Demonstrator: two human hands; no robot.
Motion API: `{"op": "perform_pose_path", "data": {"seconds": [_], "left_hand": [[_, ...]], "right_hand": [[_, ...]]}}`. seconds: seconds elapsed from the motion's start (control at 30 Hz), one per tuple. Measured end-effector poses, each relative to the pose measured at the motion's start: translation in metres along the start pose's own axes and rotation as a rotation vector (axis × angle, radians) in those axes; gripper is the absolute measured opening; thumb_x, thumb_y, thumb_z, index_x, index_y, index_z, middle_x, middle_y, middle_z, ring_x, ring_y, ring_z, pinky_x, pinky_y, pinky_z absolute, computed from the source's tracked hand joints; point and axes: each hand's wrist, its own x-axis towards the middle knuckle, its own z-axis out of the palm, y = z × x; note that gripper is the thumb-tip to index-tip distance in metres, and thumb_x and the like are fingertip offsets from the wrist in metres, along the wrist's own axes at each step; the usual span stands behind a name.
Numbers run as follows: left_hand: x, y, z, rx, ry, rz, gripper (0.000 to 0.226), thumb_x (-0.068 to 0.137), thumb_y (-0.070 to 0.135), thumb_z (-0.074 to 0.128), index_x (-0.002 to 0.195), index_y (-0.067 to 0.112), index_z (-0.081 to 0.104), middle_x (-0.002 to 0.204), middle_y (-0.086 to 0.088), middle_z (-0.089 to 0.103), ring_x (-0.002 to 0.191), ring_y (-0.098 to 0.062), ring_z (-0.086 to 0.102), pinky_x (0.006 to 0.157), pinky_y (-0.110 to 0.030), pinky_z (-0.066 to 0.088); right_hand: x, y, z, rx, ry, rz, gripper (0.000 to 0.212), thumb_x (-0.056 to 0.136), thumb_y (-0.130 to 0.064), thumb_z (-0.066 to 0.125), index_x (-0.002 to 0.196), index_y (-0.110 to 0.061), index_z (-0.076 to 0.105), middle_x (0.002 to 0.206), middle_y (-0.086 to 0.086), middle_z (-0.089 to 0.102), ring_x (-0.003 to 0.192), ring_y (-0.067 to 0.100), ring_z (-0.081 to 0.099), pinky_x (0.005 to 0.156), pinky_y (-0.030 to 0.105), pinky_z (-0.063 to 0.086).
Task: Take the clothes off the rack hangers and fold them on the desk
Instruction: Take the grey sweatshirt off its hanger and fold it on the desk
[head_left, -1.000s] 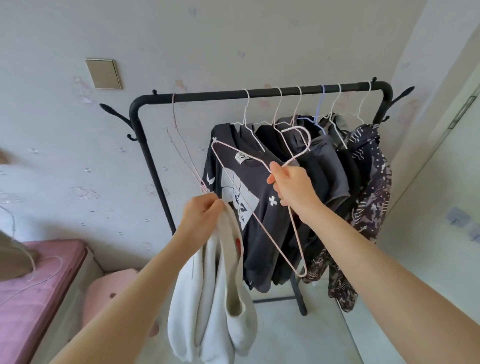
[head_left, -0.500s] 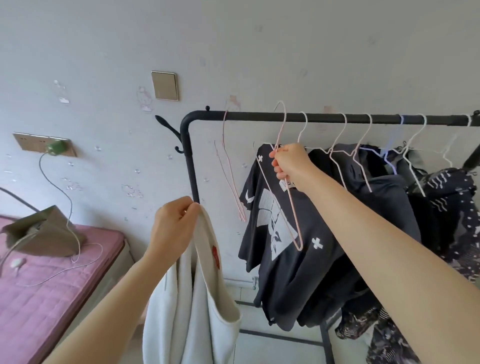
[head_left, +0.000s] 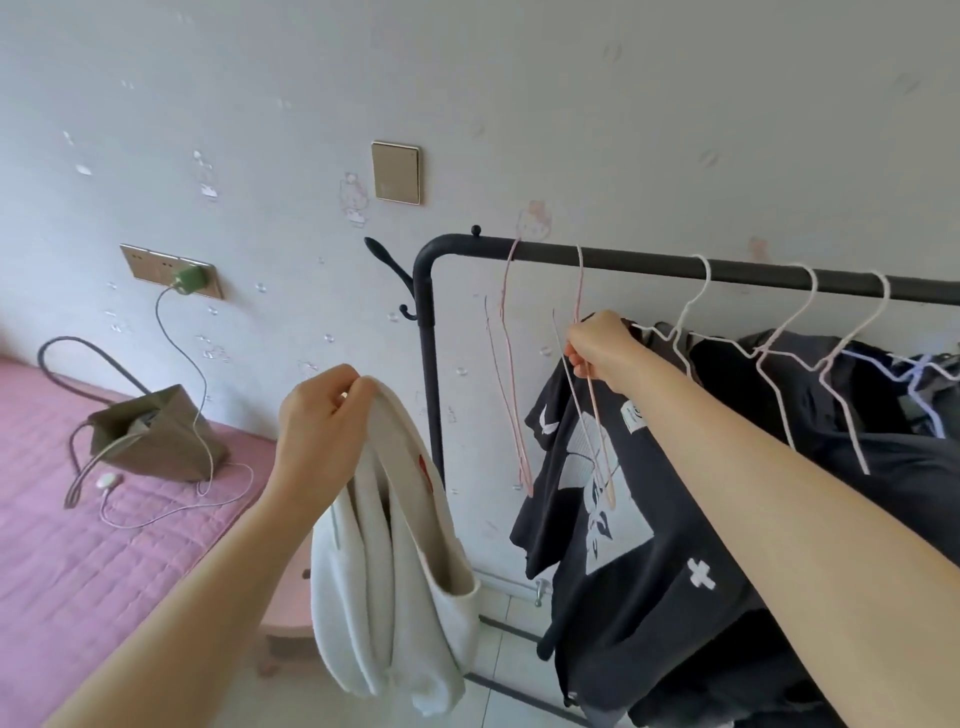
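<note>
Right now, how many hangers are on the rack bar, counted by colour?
Pink hangers, bare: 2, one gripped by the right hand
White hangers, with dark clothes: 3
Bluish hanger, hook cut off: 1
Total visible: 6

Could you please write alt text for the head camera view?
The left hand grips a white garment while the right hand holds an empty pink hanger hooked on a black clothes rack of dark shirts.

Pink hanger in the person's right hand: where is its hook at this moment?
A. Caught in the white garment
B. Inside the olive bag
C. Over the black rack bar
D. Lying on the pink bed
C: the right hand grips the pink hanger, whose hook sits over the rack bar.
</note>
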Motion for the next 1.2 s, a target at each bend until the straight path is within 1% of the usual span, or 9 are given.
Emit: {"op": "perform_pose_path", "data": {"seconds": [0.17, 0.23, 0.4, 0.53, 0.7, 0.83, 0.93, 1.03, 1.2], "left_hand": [[0.009, 0.003, -0.005, 0.0, 0.025, -0.006, 0.032, 0.088, 0.012, 0.051, 0.066, -0.002, 0.032, 0.064, -0.009, 0.025, 0.059, -0.017, 0.022, 0.055, -0.032, 0.019], [0.013, 0.004, -0.008, -0.016, 0.036, 0.009, 0.034, 0.088, 0.014, 0.051, 0.065, -0.002, 0.032, 0.064, -0.01, 0.025, 0.06, -0.019, 0.022, 0.056, -0.033, 0.019], [0.021, 0.013, -0.02, -0.025, 0.064, 0.042, 0.034, 0.088, 0.019, 0.051, 0.068, -0.006, 0.038, 0.066, -0.011, 0.028, 0.062, -0.02, 0.024, 0.057, -0.033, 0.02], [0.025, 0.026, -0.036, -0.053, 0.092, 0.077, 0.036, 0.087, 0.02, 0.052, 0.065, -0.003, 0.036, 0.066, -0.01, 0.025, 0.062, -0.019, 0.022, 0.057, -0.032, 0.019], [0.026, 0.048, -0.058, -0.066, 0.108, 0.14, 0.04, 0.086, 0.017, 0.052, 0.058, 0.017, 0.023, 0.058, 0.002, 0.016, 0.06, -0.017, 0.017, 0.055, -0.032, 0.015], [0.021, 0.06, -0.081, -0.066, 0.148, 0.164, 0.041, 0.086, 0.016, 0.05, 0.059, 0.019, 0.02, 0.059, 0.003, 0.014, 0.061, -0.017, 0.015, 0.057, -0.033, 0.013], [0.014, 0.061, -0.104, -0.066, 0.197, 0.16, 0.04, 0.086, 0.016, 0.051, 0.059, 0.019, 0.02, 0.06, 0.002, 0.013, 0.062, -0.017, 0.014, 0.057, -0.033, 0.012], [0.002, 0.054, -0.132, -0.016, 0.281, 0.146, 0.037, 0.086, 0.016, 0.051, 0.059, 0.012, 0.026, 0.059, 0.002, 0.014, 0.059, -0.015, 0.015, 0.054, -0.031, 0.013], [-0.032, 0.036, -0.178, 0.09, 0.438, 0.041, 0.038, 0.083, 0.017, 0.052, 0.057, 0.014, 0.025, 0.054, 0.007, 0.016, 0.057, -0.014, 0.016, 0.052, -0.032, 0.014]], "right_hand": [[-0.002, 0.01, 0.005, -0.159, -0.032, -0.056, 0.01, 0.088, -0.004, 0.045, 0.093, -0.004, 0.055, 0.083, 0.013, 0.053, 0.071, 0.021, 0.053, 0.069, 0.03, 0.05], [-0.012, 0.009, 0.005, -0.323, -0.01, -0.11, 0.008, 0.09, -0.01, 0.045, 0.082, -0.006, 0.047, 0.081, 0.01, 0.048, 0.074, 0.023, 0.049, 0.06, 0.026, 0.042], [-0.052, 0.005, 0.01, -0.497, 0.087, -0.368, 0.04, 0.091, -0.014, 0.049, 0.128, 0.001, 0.045, 0.127, 0.02, 0.05, 0.118, 0.037, 0.047, 0.093, 0.037, 0.039], [-0.112, 0.008, 0.032, -0.337, -0.093, -0.409, 0.05, 0.095, -0.016, 0.05, 0.142, -0.007, 0.036, 0.138, 0.009, 0.049, 0.127, 0.023, 0.045, 0.093, 0.025, 0.034], [-0.168, 0.036, 0.078, -0.425, -0.446, -0.297, 0.072, 0.09, -0.048, 0.059, 0.145, -0.013, 0.029, 0.133, 0.003, 0.051, 0.113, 0.016, 0.049, 0.089, 0.026, 0.037], [-0.201, 0.065, 0.11, -0.494, -0.56, -0.29, 0.096, 0.079, -0.059, 0.067, 0.149, -0.013, 0.021, 0.147, 0.005, 0.039, 0.131, 0.021, 0.043, 0.103, 0.033, 0.04], [-0.204, 0.075, 0.123, -0.509, -0.538, -0.268, 0.067, 0.081, -0.042, 0.068, 0.134, -0.014, 0.037, 0.122, 0.004, 0.054, 0.107, 0.021, 0.057, 0.085, 0.033, 0.05], [-0.199, 0.073, 0.127, -0.511, -0.518, -0.295, 0.019, 0.081, -0.023, 0.063, 0.089, -0.013, 0.05, 0.083, 0.0, 0.053, 0.072, 0.015, 0.054, 0.058, 0.025, 0.04], [-0.182, 0.062, 0.133, -0.342, -0.503, -0.244, 0.019, 0.08, -0.013, 0.063, 0.066, -0.01, 0.05, 0.066, 0.002, 0.043, 0.062, 0.015, 0.042, 0.055, 0.024, 0.032]]}}
